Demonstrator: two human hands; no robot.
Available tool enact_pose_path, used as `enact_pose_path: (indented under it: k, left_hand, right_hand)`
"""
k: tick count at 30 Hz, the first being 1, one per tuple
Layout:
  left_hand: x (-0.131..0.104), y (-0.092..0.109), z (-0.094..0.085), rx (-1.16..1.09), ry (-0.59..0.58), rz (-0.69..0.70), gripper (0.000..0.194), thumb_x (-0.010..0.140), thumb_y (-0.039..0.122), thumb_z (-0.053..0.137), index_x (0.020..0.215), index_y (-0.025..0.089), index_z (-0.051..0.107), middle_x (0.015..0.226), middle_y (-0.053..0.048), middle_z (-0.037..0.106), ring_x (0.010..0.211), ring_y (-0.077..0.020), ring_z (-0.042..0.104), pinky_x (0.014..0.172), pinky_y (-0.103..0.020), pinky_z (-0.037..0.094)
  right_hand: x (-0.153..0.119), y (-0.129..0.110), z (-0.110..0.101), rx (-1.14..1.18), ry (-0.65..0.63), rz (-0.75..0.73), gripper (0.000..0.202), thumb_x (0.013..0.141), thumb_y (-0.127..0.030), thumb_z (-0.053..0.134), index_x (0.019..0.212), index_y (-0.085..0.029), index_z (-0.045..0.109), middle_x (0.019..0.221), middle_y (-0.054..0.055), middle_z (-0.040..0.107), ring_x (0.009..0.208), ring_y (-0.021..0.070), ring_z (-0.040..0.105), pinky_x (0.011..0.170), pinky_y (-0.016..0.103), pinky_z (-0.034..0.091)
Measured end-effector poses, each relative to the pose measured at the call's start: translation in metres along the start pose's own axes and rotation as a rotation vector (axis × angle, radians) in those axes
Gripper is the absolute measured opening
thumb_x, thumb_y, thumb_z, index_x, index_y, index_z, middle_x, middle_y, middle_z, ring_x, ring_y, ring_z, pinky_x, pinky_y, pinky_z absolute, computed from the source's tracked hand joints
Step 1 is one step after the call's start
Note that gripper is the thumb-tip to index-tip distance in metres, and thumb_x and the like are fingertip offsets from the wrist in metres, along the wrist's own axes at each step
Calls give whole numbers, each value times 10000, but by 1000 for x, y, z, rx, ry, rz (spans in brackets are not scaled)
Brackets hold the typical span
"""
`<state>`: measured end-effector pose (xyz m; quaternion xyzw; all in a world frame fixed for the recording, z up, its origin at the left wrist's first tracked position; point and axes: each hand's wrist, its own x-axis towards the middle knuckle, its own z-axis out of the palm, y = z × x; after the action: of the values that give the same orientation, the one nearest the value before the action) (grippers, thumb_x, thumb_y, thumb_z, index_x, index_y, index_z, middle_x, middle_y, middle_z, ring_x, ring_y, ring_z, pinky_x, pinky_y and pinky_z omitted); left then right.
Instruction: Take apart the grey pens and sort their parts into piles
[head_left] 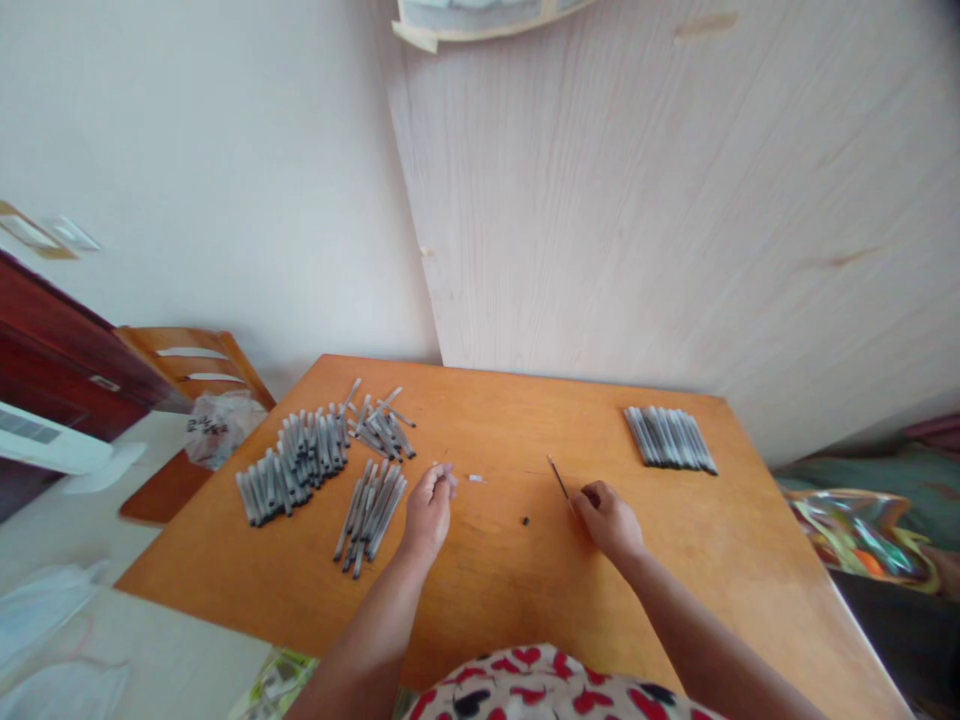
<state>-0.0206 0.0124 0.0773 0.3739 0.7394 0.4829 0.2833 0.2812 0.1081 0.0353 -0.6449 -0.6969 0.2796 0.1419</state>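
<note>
My right hand (609, 518) is closed in a pinch on the lower end of a pen refill (558, 476), thin and dark, which slants up and left over the wooden table (510, 590). To its left, my left hand (430, 508) has its fingers pressed together; a pale, see-through bit shows at the fingertips, too blurred to name. Between the hands lie a small black piece (525, 520), perhaps a cap or plug, and a small whitish piece (475, 478). A bundle of clear pens with black tips (369, 512) lies just left of my left hand.
More pens lie in a large heap (300, 455) and a looser pile (382, 425) at the table's left. A neat row of pens (670, 438) is at the back right. A wall (585, 250) stands behind the table, a wooden chair (195, 360) to the left.
</note>
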Motion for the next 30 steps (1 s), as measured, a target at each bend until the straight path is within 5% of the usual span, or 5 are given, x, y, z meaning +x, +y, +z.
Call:
enact_pose_path:
  k: [12,18,23,27,30]
  left_hand:
    - [-13,25,4,4,25,25,304,809,359,548,1024,165,638,993,-85,702,935,-204,645,867,-315,469]
    - [-12,22,-1,142,20,112,271,825,429,536,826,186,654,744,-30,647,737,-170,598,712,-268,456]
    - [-16,30,-3,120,34,114,271,816,420,548,822,175,660,778,-51,657,786,-180,604,730,-268,451]
    - [-21,39,3,-46,-75,-1,298,834,407,522,962,173,655,892,-59,699,854,-182,634,758,-263,467]
    - [-22,38,7,-46,-123,43,292,853,380,515,1018,183,653,972,-67,704,918,-189,638,817,-280,466]
  right_hand:
    - [12,-28,0,-267,-195,-70,183,842,-285,505,817,-174,647,885,113,675,794,217,623,597,277,349]
    - [10,-24,1,-264,-184,-136,164,850,-254,482,816,-163,614,866,127,674,786,212,618,631,279,363]
    - [4,-35,-5,36,-135,-197,192,881,-306,422,883,-174,561,739,56,638,675,169,581,611,259,369]
    - [-4,-68,-24,372,-91,-218,281,856,-408,478,989,-183,581,719,20,611,639,164,531,596,267,388]
    - [-10,-92,-40,628,-145,-209,294,826,-430,547,958,-181,629,758,27,614,684,160,522,639,272,411]
